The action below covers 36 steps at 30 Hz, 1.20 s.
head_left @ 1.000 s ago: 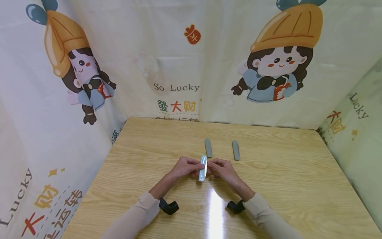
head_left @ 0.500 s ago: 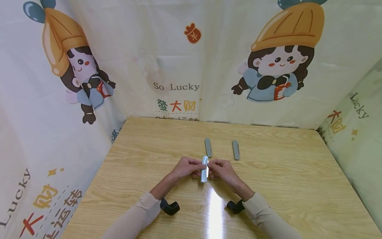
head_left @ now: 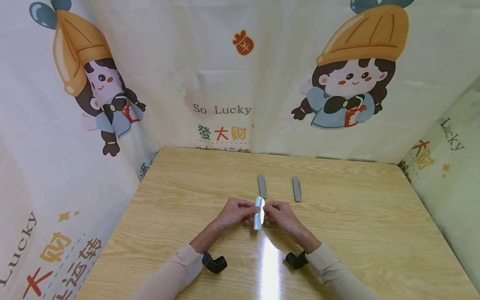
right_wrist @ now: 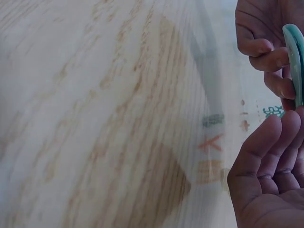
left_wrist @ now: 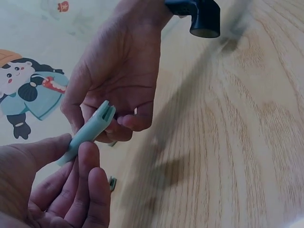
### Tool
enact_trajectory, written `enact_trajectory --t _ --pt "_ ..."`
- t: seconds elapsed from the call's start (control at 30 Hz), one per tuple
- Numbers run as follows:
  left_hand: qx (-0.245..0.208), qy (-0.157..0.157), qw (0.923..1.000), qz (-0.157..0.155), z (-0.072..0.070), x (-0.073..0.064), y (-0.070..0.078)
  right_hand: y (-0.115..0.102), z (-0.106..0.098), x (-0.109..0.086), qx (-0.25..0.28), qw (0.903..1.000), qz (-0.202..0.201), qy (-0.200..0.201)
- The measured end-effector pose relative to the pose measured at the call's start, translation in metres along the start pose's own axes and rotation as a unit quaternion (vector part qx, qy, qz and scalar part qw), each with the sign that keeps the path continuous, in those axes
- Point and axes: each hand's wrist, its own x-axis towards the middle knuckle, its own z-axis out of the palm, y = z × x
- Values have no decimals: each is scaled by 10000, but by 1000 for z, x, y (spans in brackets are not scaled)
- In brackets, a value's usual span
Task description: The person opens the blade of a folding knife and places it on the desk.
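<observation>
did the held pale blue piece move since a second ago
Yes, the pale blue piece shifted slightly right against the left grey piece in the head view.

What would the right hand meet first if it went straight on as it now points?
Probably the pale green handle in the left hand; the right hand may be touching it, depth is unclear.

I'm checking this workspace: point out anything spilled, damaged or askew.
Nothing stands out: two folding knives lie apart on the table, the left hand holds a third knife, and the bright streak looks like glare.
</observation>
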Motion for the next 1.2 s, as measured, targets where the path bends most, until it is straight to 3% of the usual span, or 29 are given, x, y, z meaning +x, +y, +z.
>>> enact_trajectory --t 0.33,0.67,0.8,1.03,1.2 --pt "14 81 9998 177 4 0 0 2 -2 -1 -13 9998 -31 187" --pt "-85 418 9986 311 5 -1 -3 4 3 -2 12 9965 -47 833" --pt "-17 495 9984 283 6 -2 -7 8 2 -3 62 9974 -4 711" --pt "-169 434 9986 256 7 -1 -10 8 -3 -3 180 9997 -94 118" --pt "-319 512 9977 302 8 -1 -9 6 -5 -1 120 9998 -138 1"
